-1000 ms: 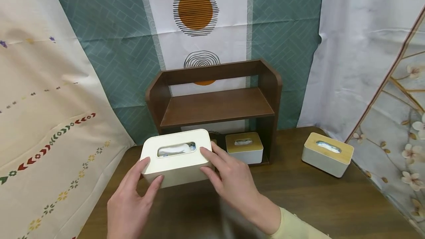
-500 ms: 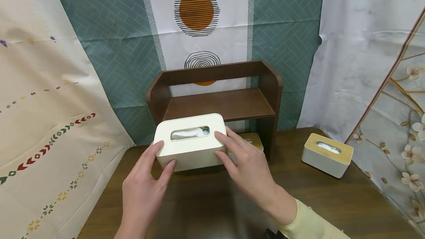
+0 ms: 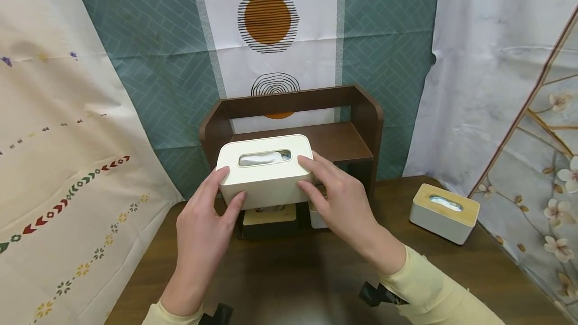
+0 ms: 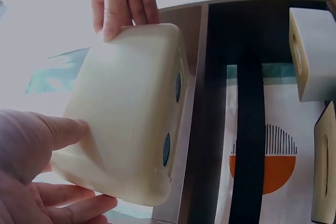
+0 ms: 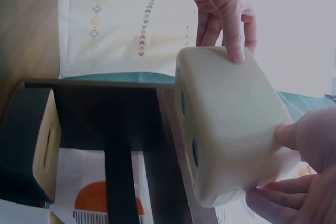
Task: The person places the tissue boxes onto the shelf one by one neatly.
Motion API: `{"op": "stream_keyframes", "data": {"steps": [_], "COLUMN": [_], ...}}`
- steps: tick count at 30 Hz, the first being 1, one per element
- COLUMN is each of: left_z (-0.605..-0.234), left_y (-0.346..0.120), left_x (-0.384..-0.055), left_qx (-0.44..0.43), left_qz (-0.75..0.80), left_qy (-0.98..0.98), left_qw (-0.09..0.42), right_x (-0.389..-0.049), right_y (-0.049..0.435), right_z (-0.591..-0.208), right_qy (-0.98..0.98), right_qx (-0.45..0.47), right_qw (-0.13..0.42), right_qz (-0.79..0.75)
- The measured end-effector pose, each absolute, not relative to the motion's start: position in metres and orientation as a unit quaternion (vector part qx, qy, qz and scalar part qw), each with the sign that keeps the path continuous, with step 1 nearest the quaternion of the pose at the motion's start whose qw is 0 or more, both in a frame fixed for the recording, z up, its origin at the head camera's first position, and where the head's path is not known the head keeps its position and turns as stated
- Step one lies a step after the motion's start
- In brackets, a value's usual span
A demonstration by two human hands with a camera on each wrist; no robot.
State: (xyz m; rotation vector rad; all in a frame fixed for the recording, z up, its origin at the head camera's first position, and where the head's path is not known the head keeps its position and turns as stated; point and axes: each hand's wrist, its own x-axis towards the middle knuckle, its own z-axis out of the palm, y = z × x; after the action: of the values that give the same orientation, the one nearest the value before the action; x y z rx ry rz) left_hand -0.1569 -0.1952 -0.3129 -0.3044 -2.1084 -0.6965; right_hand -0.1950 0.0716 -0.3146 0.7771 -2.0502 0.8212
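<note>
A cream tissue box [image 3: 266, 187], with an oval slot in its top and tissue showing inside, is held in the air before the upper shelf [image 3: 331, 140] of a dark brown rack. My left hand [image 3: 203, 229] grips its left end, thumb on the front face. At the right end my right hand [image 3: 343, 199] holds it the same way. Both wrist views show the thumbs on the long side [image 4: 123, 108] and the other fingers around the ends. Two round holes mark the box's underside edge in the right wrist view [image 5: 195, 151].
In the rack's lower level stand a dark tissue box with a wooden lid [image 3: 270, 215] and a white one [image 3: 317, 216], both partly hidden. Another white tissue box with a wooden lid [image 3: 444, 212] sits on the table's right side. Patterned cloths [image 3: 388, 64] hang behind.
Both hands have raised the cream tissue box and moved it rightward and toward the rack. It now overlaps the upper shelf, and the dark box below has come into view.
</note>
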Motion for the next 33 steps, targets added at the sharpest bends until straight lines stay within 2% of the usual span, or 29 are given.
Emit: {"op": "stream_keyframes", "data": {"steps": [19,33], "left_z": [-0.29,-0.277], "left_y": [-0.198,-0.202], "left_x": [-0.202,-0.234], "left_qx": [-0.125,-0.106], "left_qz": [-0.287,-0.296], "left_qy": [-0.843,-0.858], "left_qw": [0.437,0.407], "right_x": [-0.237,-0.266], "right_y": [0.065,0.056], "right_z": [-0.286,-0.267], "right_qy": [-0.823,-0.848], "right_qx": [0.276,0.256], "right_qw": [0.349,0.31], "right_qz": [0.354,0.345]}}
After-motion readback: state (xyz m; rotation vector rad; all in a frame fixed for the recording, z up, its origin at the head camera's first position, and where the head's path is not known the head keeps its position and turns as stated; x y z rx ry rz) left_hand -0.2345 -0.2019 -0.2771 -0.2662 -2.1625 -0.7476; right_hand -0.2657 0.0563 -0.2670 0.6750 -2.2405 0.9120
